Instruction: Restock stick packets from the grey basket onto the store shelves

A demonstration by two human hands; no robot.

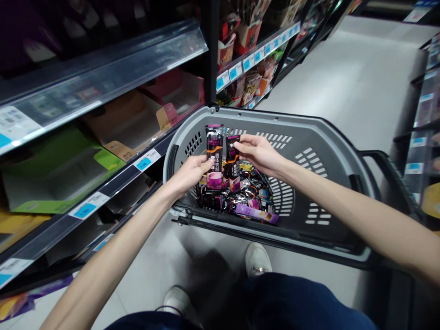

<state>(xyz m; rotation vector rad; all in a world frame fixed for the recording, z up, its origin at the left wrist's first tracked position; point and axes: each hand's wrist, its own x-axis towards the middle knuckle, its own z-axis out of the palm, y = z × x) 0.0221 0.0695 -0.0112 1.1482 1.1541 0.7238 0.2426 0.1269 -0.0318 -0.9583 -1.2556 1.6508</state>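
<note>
A shopper stands in a store aisle holding two dark drink sachets upright and side by side over a grey wheeled basket (309, 126). The left hand (190, 174) pinches the taller sachet (215, 156) at its lower edge; the right hand (257, 153) grips the shorter sachet (233, 160) by its top corner. The lower ends of both sachets stand in front of the heap of packets (237, 197) on the basket's floor. The heap is too tangled and glossy to count, and only one purple pack (256, 213) at its near edge stands out clearly. The print on the sachets is too small to read with certainty.

The basket's black handle (388, 167) runs out toward the right. The shelves (103, 82) on the left are dim and blurred, with half-seen open cartons and several blue-and-white price tags. Both forearms are cut off by the frame's lower corners. Two white shoes (257, 259) show on the pale floor (343, 82), one partly hidden by a dark trouser leg.
</note>
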